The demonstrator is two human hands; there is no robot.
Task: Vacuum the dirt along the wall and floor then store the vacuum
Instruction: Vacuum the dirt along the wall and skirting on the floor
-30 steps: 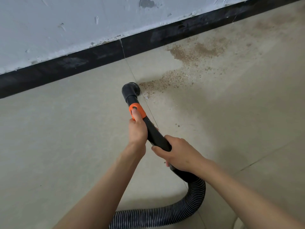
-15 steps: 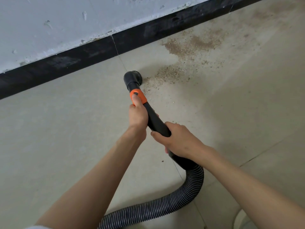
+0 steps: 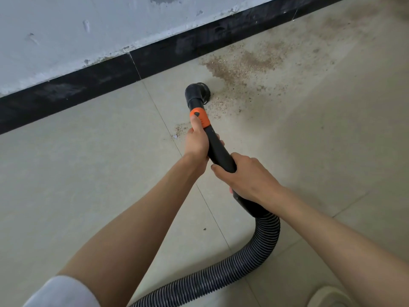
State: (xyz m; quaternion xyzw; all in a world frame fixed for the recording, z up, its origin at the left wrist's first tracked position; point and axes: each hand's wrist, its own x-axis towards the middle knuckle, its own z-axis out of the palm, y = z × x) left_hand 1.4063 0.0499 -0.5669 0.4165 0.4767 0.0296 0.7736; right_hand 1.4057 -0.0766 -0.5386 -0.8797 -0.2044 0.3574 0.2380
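Vacuum wand — within both hands.

The ribbed hose runs off the bottom edge of the frame, so the vacuum's body is out of sight. The nozzle faces down onto the floor, hiding its mouth, and the right hand covers part of the black tube. A pale rounded object at the lower right is cut off and cannot be identified.

Both forearms are bare; a white short sleeve covers the left upper arm.
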